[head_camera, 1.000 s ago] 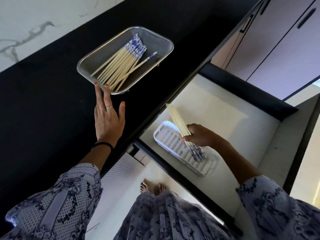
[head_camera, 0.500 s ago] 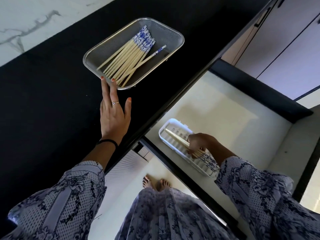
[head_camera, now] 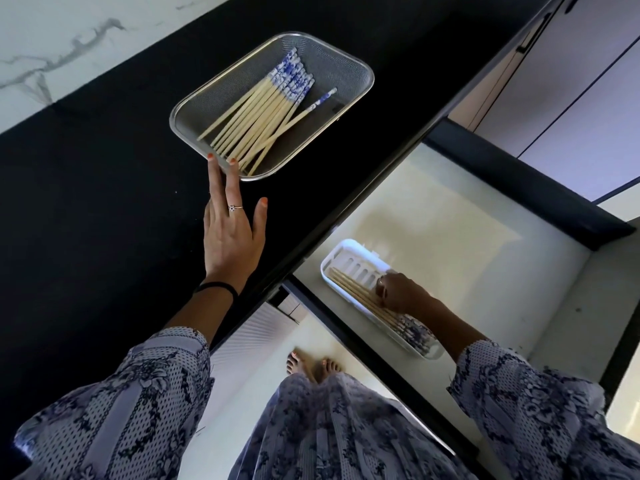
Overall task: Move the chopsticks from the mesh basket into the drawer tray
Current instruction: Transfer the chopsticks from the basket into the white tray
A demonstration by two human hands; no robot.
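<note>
Chopsticks (head_camera: 258, 123) with blue-patterned tops lie in one mesh basket (head_camera: 349, 64) on the black counter (head_camera: 104, 168): roughly a dozen, too tightly bundled for a sure count, with one crossing the rest. A second, smaller bundle (head_camera: 349, 289), perhaps four or five, lies in the one white tray (head_camera: 346, 251) inside the open drawer (head_camera: 485, 237). The left hand (head_camera: 230, 233) lies flat, fingers (head_camera: 216, 181) extended and slightly spread, two fingertips touching the basket's near rim. The right hand (head_camera: 398, 292) rests curled on the tray's chopsticks; whether it pinches them I cannot tell.
</note>
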